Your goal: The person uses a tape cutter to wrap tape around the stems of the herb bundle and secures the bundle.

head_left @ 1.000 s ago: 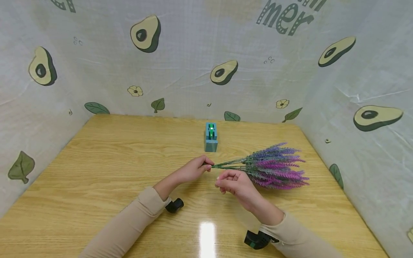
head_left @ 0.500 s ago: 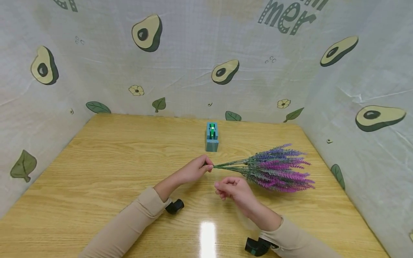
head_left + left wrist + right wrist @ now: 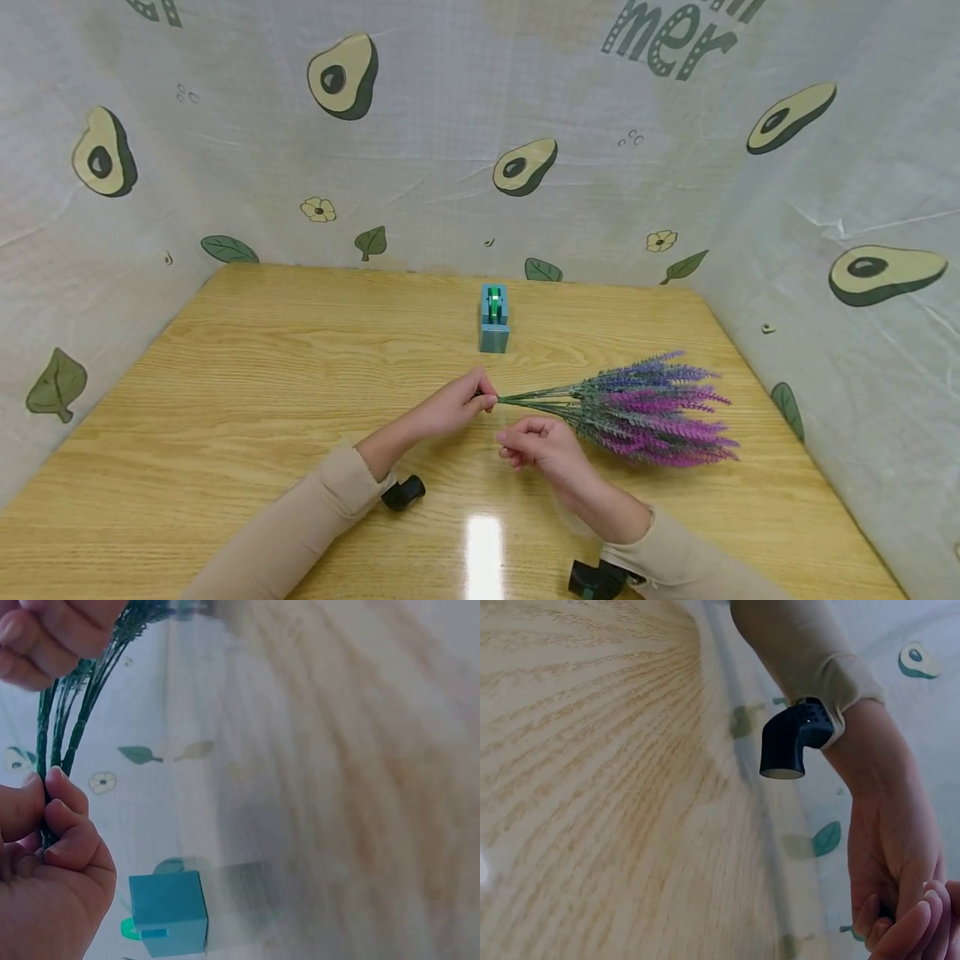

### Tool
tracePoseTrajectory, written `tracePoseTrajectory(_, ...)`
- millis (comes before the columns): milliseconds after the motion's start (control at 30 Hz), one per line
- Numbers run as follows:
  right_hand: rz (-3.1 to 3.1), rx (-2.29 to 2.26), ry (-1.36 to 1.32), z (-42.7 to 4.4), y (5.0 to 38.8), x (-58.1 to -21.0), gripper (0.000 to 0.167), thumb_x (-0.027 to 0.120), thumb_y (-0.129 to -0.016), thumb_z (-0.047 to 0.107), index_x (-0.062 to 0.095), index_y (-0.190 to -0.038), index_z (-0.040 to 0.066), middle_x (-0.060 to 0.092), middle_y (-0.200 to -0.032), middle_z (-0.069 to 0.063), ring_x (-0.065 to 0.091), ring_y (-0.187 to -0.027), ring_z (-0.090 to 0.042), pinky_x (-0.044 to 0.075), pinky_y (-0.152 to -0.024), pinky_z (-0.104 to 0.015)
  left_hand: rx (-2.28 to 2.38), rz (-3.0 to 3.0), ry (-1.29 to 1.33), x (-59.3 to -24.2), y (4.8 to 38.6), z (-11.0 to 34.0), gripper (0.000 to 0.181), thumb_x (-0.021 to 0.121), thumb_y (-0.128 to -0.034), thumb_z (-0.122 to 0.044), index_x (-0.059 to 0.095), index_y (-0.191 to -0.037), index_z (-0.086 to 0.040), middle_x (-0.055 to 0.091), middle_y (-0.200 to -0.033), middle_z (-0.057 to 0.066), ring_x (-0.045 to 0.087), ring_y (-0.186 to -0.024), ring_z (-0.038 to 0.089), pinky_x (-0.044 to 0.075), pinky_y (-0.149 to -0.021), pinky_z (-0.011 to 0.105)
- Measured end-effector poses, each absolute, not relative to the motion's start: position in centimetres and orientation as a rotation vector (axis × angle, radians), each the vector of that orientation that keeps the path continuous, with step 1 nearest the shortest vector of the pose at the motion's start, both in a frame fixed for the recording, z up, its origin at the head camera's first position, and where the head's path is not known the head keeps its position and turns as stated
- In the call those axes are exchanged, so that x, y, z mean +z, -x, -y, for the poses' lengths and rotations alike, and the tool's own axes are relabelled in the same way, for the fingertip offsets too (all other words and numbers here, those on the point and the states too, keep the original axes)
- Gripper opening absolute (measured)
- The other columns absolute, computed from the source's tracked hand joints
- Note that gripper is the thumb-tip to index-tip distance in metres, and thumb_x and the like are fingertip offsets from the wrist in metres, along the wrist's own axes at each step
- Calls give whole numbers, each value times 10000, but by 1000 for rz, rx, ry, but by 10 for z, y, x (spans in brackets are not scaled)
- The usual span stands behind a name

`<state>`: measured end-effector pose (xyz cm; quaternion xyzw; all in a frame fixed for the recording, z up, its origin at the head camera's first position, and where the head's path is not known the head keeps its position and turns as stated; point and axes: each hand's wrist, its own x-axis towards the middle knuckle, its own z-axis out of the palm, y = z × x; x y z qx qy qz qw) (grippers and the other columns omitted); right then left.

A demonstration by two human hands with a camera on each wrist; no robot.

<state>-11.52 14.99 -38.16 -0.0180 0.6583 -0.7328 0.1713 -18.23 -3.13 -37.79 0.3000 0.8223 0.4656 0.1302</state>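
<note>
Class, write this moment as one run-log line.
left hand: grips flower stems | right hand: curled near flower stems, contents unclear | tape dispenser: on table, beyond left hand

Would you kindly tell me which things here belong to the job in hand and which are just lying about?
Belonging to the job:
left hand, gripping the stems
purple flowers
right hand, seemingly pinching a clear strip
tape dispenser, probably, though untouched

Merely around it:
printed backdrop
black wrist cameras, worn
</note>
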Motion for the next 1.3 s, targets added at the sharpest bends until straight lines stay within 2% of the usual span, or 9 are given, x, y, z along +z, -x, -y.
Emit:
tracePoseTrajectory(367, -1924, -2100, -53, -146, 110, -391, 127, 669, -860, 111, 655, -746, 57, 645, -678, -16, 558, -591, -103, 490, -593, -246, 1358, -2415, -855, -376, 169, 33, 79, 460, -984, -73, 481, -909, -58, 532, -857, 13, 422, -683, 136, 371, -603, 255)
tracePoseTrajectory(600, -1990, -2057, -93, -144, 117, -396, 214, 647, -884, 140, 637, -865, -73, 624, -729, -57, 533, -598, -132, 474, -581, -265, 1384, -2399, -895, -374, 168, 33, 83, 451, -987, -74, 478, -912, -54, 546, -867, 65, 383, -639, 133, 350, -574, 247)
tracePoseTrajectory(867, -1864, -2120, -214, -142, 133, -399, 211, 645, -884, 135, 645, -1010, -34, 642, -824, -44, 578, -626, -115, 495, -613, -239, 1383, -2387, -907, -370, 168, 32, 76, 449, -988, -74, 481, -924, -50, 555, -889, 21, 395, -645, 127, 351, -574, 247)
tracePoseTrajectory(967, -1808, -2105, -186, -142, 135, -400, 221, 627, -899, 140, 621, -1040, -30, 644, -822, -37, 587, -629, -106, 498, -616, -234, 1374, -2401, -914, -370, 169, 32, 79, 455, -986, -73, 485, -915, -55, 553, -880, 16, 393, -636, 127, 350, -572, 249)
tracePoseTrajectory(1167, -1679, -1988, -104, -147, 132, -402, 275, 561, -929, 123, 562, -1095, -95, 627, -775, -56, 563, -595, -91, 493, -586, -217, 1341, -2445, -957, -370, 171, 32, 87, 455, -987, -82, 480, -905, -67, 535, -849, 2, 381, -609, 116, 354, -554, 241)
tracePoseTrajectory(1300, -1763, -1782, 83, -152, 123, -396, 200, 583, -892, 87, 616, -970, -95, 622, -729, -53, 565, -585, -95, 491, -558, -215, 1346, -2451, -998, -366, 173, 32, 88, 448, -991, -87, 476, -911, -64, 537, -856, 10, 382, -606, 122, 358, -550, 244)
